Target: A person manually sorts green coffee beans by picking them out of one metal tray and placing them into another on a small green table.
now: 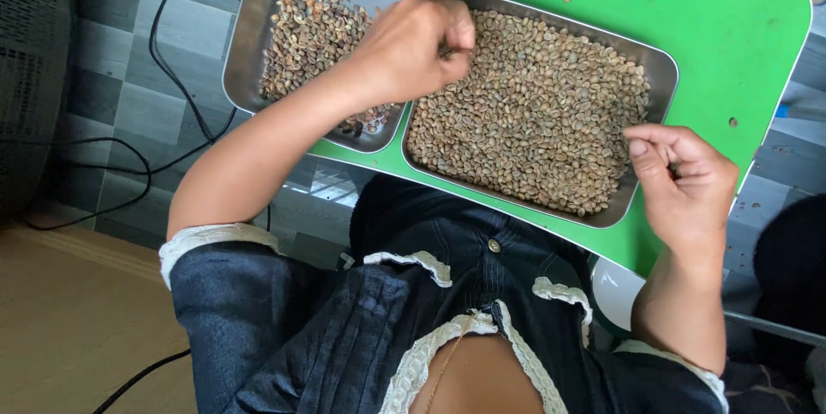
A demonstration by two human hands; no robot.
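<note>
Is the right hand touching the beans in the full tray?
Cannot tell. In the head view the right hand is curled at the tray's right edge, fingers overlapping the beans, but no contact or gap shows plainly.

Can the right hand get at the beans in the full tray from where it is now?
Probably yes. The right hand hangs at the near right corner of the full tray, fingers curled, and the beans lie uncovered beside it. The left hand is over the far left edge, out of the way.

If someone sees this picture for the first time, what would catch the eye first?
Probably the bright green table, with a steel tray full of pale beans at its centre. The left hand hovers, loosely closed, between that tray and a second, half-filled tray at upper left; the right hand pinches at the full tray's right edge.
</note>
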